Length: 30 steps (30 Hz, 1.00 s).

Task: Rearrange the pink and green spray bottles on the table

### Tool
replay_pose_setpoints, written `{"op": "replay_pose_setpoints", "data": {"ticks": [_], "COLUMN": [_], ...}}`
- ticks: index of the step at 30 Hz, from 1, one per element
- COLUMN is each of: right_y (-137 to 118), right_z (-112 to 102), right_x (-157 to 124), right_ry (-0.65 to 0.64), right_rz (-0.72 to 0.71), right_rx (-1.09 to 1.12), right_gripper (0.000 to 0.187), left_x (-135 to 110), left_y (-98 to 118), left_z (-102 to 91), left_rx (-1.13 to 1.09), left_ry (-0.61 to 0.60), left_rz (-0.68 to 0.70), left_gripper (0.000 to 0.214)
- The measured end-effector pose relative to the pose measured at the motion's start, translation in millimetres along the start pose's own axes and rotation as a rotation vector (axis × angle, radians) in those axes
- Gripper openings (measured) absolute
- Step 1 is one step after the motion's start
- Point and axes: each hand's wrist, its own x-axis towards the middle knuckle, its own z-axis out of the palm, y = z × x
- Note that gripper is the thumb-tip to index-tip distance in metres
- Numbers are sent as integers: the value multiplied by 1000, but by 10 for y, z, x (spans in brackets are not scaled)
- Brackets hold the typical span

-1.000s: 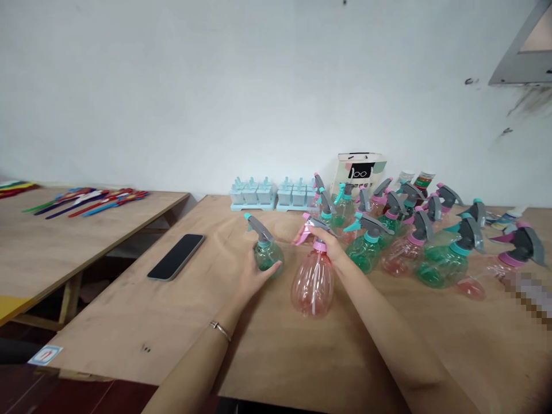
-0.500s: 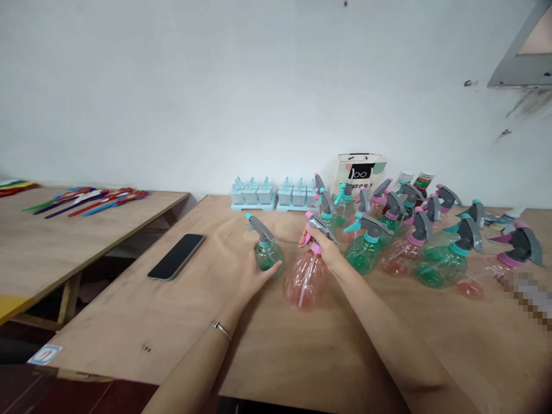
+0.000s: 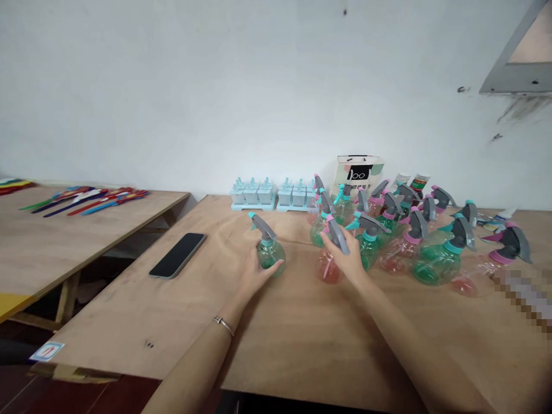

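Note:
My left hand (image 3: 260,270) is wrapped round the body of a green spray bottle (image 3: 272,253) with a grey and turquoise trigger head, upright on the wooden table. To its right, my right hand (image 3: 348,256) grips a pink spray bottle (image 3: 329,270) near its neck; the grey and pink head sticks up between the fingers and part of the body is hidden by the hand. Close behind and beside the right hand stand several more spray bottles, among them a green one (image 3: 435,264) and a pink one (image 3: 394,253).
A black phone (image 3: 178,256) lies on the left of the table (image 3: 185,339). Light blue popsicle moulds (image 3: 253,195) and a printed paper bag (image 3: 357,175) stand along the wall. Another table (image 3: 64,236) at the left holds colourful flat items (image 3: 99,198).
My right hand has carried the pink spray bottle back and to the right, up to the other bottles. The left hand still holds the green one in about the same place.

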Motion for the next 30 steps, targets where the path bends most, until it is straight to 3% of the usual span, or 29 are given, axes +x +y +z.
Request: {"op": "replay_pose_setpoints", "data": {"ticks": [3, 7, 11, 15, 21, 24, 26, 30], "right_y": [244, 602, 827, 905, 899, 836, 762, 561], "right_z": [-18, 68, 118, 131, 119, 53, 8, 2], "right_x": [-70, -260, -408, -443, -464, -553, -654, -866], "right_ry": [125, 164, 162, 188, 193, 197, 73, -489], "right_rz": [-42, -81, -286, -450, -477, -512, -590, -755], "right_rx": [-37, -61, -182, -356, -422, -377, -322, -214], "right_gripper": [56, 68, 79, 85, 86, 88, 76, 50], "left_x": [10, 16, 12, 1, -39, -42, -14, 119], "left_y": [-42, -85, -105, -72, -18, 3, 63, 315], "left_z": [14, 25, 32, 15, -22, -17, -14, 4], "left_rx": [-1, 3, 15, 11, -11, -86, -116, -32], "left_ry": [11, 12, 0, -43, -150, -64, 71, 216], "left_rz": [10, 30, 26, 29, 0, -8, 8, 61], "left_gripper": [79, 78, 78, 77, 71, 75, 82, 91]}}
